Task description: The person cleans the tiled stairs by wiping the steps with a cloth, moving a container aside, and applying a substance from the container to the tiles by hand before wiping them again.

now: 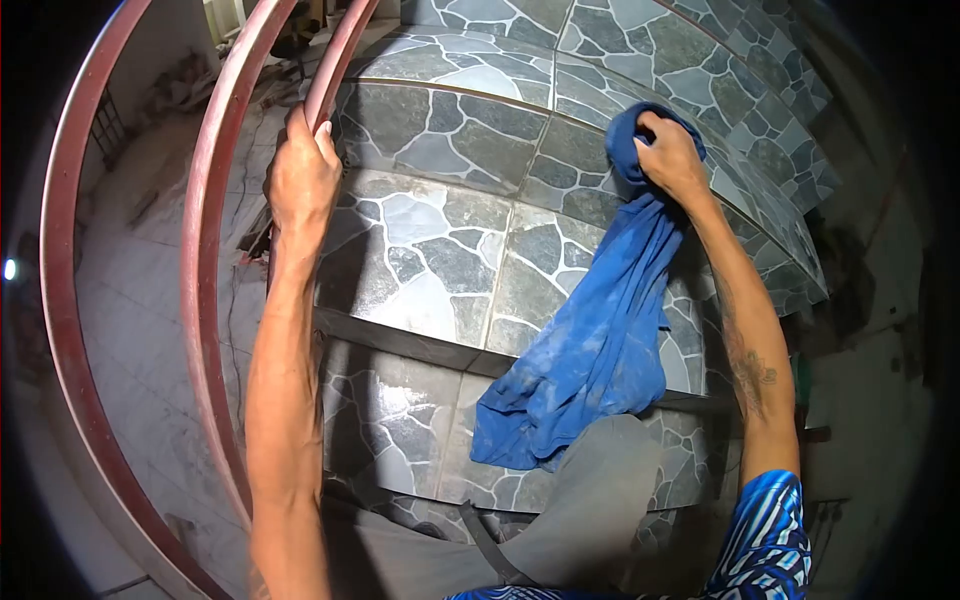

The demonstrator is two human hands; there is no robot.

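Nearest to view, the patterned sleeve (765,530) and the grey trousers (600,490) are seen at the lower edge, with the bent knee placed just beside the loose lower end of the blue cloth (600,330); whether cloth and knee are touching cannot be told. This lower end is spread and creased in front of the lower tread (400,410). From there the long axis of the cloth is carried aslant, up and to the right, across the middle tread (430,240), and is narrowed into gathered folds below the right hand (672,155). By that hand the upper end is held as a rounded wad: the fingers and thumb are bent around it with little gap left, though some fingertips are buried in the fabric. The bulk of the cloth is thus found below and to the left of the right fingers, drawn toward the body, while the wad is held before the stone-patterned tiles near a step edge; contact with the tiles cannot be made out. The right hand is plainly the nearer. The left hand (303,175) is set well apart, across the steps, its fingers wrapped around the inner rail (337,65) and no cloth held in it. Farther left, the middle rail (193,220) and the outer rail (58,250) are seen curving above the dim floor (140,290).
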